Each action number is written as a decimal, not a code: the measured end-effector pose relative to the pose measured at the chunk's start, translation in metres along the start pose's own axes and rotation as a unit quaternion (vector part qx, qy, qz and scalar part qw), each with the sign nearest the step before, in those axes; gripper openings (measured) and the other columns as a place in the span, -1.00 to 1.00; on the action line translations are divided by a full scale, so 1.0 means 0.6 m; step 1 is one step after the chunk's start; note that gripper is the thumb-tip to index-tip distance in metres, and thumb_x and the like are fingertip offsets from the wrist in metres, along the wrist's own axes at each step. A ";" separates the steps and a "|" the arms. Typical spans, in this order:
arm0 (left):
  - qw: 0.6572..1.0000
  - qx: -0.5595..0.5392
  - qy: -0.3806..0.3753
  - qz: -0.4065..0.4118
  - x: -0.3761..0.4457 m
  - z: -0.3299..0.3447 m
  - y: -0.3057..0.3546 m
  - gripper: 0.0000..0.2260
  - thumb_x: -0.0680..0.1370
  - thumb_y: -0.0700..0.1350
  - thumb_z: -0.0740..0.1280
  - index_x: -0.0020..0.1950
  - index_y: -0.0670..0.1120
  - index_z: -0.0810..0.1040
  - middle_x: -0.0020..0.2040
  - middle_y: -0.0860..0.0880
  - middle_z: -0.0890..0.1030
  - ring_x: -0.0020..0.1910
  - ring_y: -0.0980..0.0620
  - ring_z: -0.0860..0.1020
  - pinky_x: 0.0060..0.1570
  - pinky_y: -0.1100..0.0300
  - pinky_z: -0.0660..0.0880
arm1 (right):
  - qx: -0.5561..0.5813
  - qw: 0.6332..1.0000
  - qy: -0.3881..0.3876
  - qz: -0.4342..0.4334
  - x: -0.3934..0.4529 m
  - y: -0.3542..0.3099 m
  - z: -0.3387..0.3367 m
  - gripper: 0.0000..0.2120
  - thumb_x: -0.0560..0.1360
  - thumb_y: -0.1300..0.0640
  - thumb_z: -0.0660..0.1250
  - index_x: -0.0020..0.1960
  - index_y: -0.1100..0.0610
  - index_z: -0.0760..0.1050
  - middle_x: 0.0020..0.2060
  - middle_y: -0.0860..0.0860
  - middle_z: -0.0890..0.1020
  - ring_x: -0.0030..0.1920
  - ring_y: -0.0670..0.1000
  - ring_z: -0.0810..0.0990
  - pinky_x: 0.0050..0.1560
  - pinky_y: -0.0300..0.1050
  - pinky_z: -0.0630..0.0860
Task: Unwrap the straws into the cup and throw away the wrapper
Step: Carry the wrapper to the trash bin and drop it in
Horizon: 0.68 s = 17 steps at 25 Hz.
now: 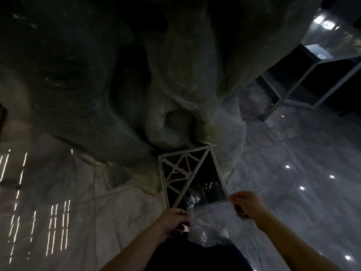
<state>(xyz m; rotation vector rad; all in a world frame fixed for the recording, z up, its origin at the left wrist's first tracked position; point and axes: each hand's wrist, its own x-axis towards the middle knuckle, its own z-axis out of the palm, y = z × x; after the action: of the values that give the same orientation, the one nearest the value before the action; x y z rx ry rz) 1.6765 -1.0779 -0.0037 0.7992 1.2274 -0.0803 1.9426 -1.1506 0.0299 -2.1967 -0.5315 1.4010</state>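
Observation:
A clear plastic wrapper (210, 210) is stretched flat between both hands, low in the middle of the view. My left hand (174, 222) pinches its left edge. My right hand (247, 205) pinches its right upper corner. The wrapper hangs just in front of a square metal-framed bin (164, 178) with a triangular lattice top and a dark liner inside. No straws and no cup are in view. The scene is dim.
A large sculpted rock-like column (136, 75) rises behind the bin and fills the upper view. The floor is glossy grey marble (293, 182) with light reflections. A white-framed dark cabinet (304, 83) stands at the upper right. My dark trousers show at the bottom edge.

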 end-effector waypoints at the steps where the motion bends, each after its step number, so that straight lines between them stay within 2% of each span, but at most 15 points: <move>1: 1.000 -0.015 -0.001 -0.002 0.001 0.009 -0.001 -0.85 0.44 -0.16 0.50 -0.02 -0.15 0.68 -0.29 -0.04 0.69 -0.46 0.11 0.55 -0.39 0.25 0.47 | -0.010 1.000 -0.007 0.004 0.008 -0.003 -0.007 -0.87 0.51 0.19 0.38 -0.18 0.20 0.64 -0.58 0.02 0.59 -0.58 -0.04 0.51 -0.51 -0.24 0.48; 8: 0.988 -0.150 0.044 -0.009 -0.007 0.083 0.011 -0.88 0.48 -0.26 0.45 -0.01 -0.22 0.63 -0.26 -0.12 0.63 -0.36 0.02 0.49 -0.34 0.18 0.43 | -0.065 0.995 -0.075 -0.016 0.059 -0.015 -0.063 -0.88 0.51 0.17 0.38 -0.16 0.19 0.65 -0.60 0.00 0.58 -0.60 -0.07 0.50 -0.52 -0.25 0.47; 10: 0.981 -0.186 0.053 -0.006 -0.010 0.109 0.006 -0.96 0.50 -0.30 0.40 -0.06 -0.20 0.61 -0.37 -0.06 0.64 -0.46 0.07 0.52 -0.46 0.27 0.44 | -0.082 0.991 -0.102 -0.021 0.072 -0.015 -0.079 -0.89 0.50 0.18 0.39 -0.14 0.21 0.65 -0.59 0.01 0.59 -0.60 -0.08 0.52 -0.54 -0.25 0.47; 13: 0.963 -0.252 0.090 -0.007 -0.016 0.145 -0.001 -0.89 0.52 -0.35 0.36 -0.13 -0.16 0.58 -0.46 -0.01 0.63 -0.56 0.12 0.56 -0.56 0.34 0.45 | -0.097 0.985 -0.139 -0.023 0.085 -0.015 -0.094 -0.90 0.51 0.22 0.38 -0.05 0.24 0.64 -0.53 0.07 0.59 -0.59 -0.06 0.51 -0.55 -0.25 0.45; 17: 0.947 -0.275 0.162 -0.033 -0.020 0.178 -0.008 -0.90 0.54 -0.30 0.35 -0.11 -0.12 0.54 -0.32 -0.09 0.56 -0.48 0.05 0.47 -0.47 0.29 0.39 | -0.074 0.979 -0.187 -0.018 0.088 -0.024 -0.100 -0.85 0.53 0.23 0.34 0.10 0.19 0.57 -0.42 0.15 0.59 -0.57 -0.04 0.51 -0.58 -0.33 0.40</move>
<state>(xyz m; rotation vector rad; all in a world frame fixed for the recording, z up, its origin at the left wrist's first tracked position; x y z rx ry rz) 1.7556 -1.1478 0.0153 0.2858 1.4923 0.3420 2.0179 -1.1208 0.0214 -2.0253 -0.8271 1.8196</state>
